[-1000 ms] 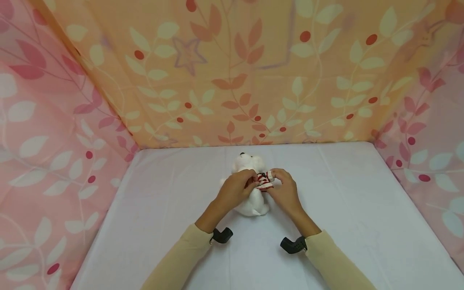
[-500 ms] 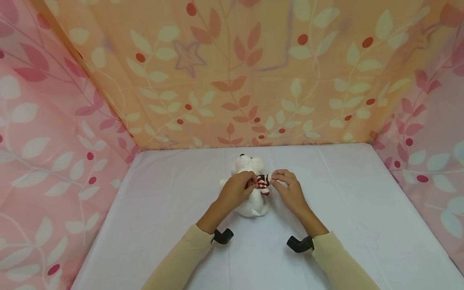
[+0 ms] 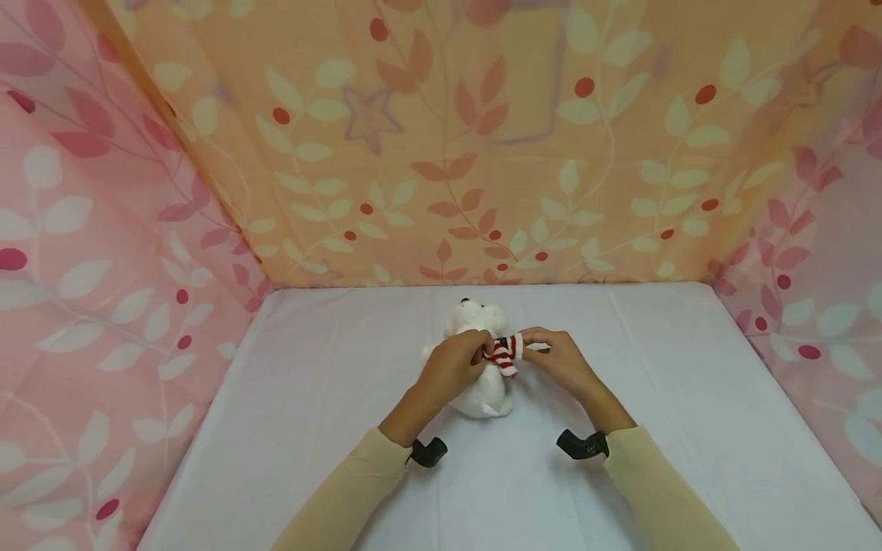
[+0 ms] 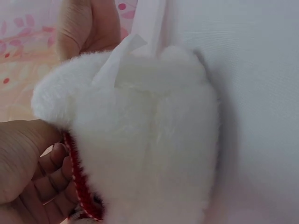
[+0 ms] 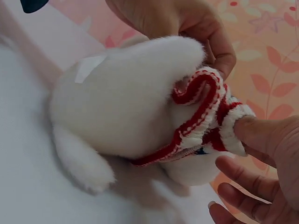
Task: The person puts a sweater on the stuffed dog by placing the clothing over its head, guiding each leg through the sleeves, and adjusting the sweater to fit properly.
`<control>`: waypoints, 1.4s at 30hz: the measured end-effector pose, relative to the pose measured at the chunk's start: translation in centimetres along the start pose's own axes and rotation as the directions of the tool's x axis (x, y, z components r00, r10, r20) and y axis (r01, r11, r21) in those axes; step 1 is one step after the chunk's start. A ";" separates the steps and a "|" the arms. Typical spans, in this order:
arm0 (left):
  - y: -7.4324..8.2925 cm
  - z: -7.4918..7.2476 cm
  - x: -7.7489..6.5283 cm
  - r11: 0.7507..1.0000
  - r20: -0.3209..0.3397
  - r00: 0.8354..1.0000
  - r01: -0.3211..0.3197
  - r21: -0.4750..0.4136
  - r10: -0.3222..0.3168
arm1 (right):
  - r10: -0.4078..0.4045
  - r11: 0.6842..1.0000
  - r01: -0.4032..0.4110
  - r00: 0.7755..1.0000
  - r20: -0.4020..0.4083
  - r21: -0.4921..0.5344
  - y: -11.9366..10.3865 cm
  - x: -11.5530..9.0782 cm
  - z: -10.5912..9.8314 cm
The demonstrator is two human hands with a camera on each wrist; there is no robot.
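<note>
A white plush toy (image 3: 488, 392) sits on the table in the head view, its dark nose tipped upward. A red-and-white knitted sweater (image 3: 505, 353) is bunched at its right side. My left hand (image 3: 451, 366) pinches the toy's limb at the sweater's edge; in the left wrist view, the thumb presses white fur (image 4: 145, 140) beside the red trim (image 4: 79, 179). At the other end of the sweater, my right hand (image 3: 561, 358) pinches a white ribbed cuff (image 5: 233, 128) between thumb and forefinger, its other fingers loosely spread. Part of the toy is hidden behind my left hand.
Under the toy is a white-covered table (image 3: 331, 367). An orange leaf-print cloth (image 3: 441, 153) stands along the back, with pink printed cloth (image 3: 103, 268) at the left and right. Black wrist cameras (image 3: 429, 452) jut from both cuffs.
My right hand has shifted to the right, drawing the sweater's cuff outward and showing more of the stripes. My left hand keeps its hold on the toy. The head view has tilted slightly.
</note>
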State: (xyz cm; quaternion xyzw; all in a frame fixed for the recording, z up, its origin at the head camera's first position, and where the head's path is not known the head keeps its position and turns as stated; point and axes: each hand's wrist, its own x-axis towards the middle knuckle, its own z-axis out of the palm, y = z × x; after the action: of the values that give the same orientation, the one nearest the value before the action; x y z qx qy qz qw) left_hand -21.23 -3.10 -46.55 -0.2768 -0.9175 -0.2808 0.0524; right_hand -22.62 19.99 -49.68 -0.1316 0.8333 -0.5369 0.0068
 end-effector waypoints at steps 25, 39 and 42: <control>-0.8 0.6 -0.1 1.000 -0.050 0.999 -0.021 -0.021 0.020 | -0.162 0.967 0.170 0.985 0.056 -0.189 -1.0 1.0 0.3; 0.2 0.9 0.3 0.999 -0.006 1.000 -0.020 -0.028 0.020 | -0.109 0.975 0.111 0.994 0.023 -0.191 -1.2 1.2 0.8; 0.2 0.8 0.3 0.999 -0.002 1.000 -0.023 -0.030 0.023 | -0.086 0.976 0.093 0.995 0.045 -0.196 -1.3 1.2 0.9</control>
State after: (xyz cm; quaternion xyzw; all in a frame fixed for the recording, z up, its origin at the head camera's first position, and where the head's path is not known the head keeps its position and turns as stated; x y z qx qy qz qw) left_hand -21.31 -2.41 -47.08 -0.2876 -0.9099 -0.2942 0.0522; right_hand -23.37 18.43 -48.74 -0.1789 0.8754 -0.4487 -0.0152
